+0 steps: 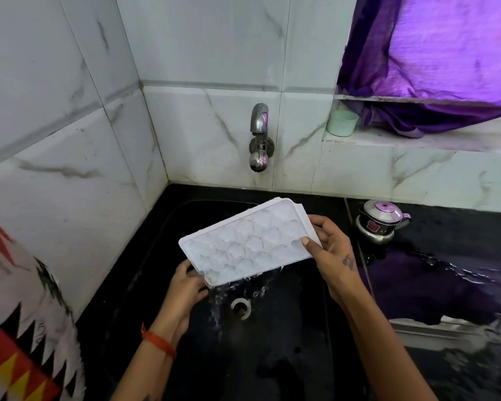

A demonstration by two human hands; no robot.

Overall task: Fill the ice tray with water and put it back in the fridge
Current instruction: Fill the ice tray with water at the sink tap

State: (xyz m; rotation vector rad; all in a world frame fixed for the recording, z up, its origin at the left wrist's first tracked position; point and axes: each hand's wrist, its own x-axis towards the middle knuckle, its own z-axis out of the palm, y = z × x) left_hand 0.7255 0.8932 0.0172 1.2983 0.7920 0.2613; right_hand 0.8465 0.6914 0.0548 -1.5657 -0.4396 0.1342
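A: Orange thread (159,344) circles the left wrist at the near edge, and beyond it the left hand (185,287) reaches under the low corner of the ice tray (248,241). How its fingers lie I can't make out; the tray hides them, only the thumb shows beside the corner.

B: And the right hand (329,250)?

A: It grips the tray's right short edge, thumb on top near a corner cell, fingers curled behind the rim. Both forearms are cut off by the bottom edge.

B: Where does the tray sit?

A: Held in the air above the black sink (287,357), tilted, its near-left corner lowest. Water (219,302) spills off that low edge in a ragged stream, falling just beside the white drain ring (240,307).

B: How does the tray look?

A: White plastic, rectangular, rounded corners, rows of rounded cells, wet and glossy. Whether the cells hold water is hard to tell.

B: Farther back?

A: A steel kettle (381,222) stands on the wet black counter (446,256) to the right. A chrome tap (259,137) juts from the marble-look tiled wall (200,125). A pale green cup (342,123) rests on the ledge (417,140), partly under purple cloth (434,53). At the left edge, a patterned fabric (18,328) is cut off.
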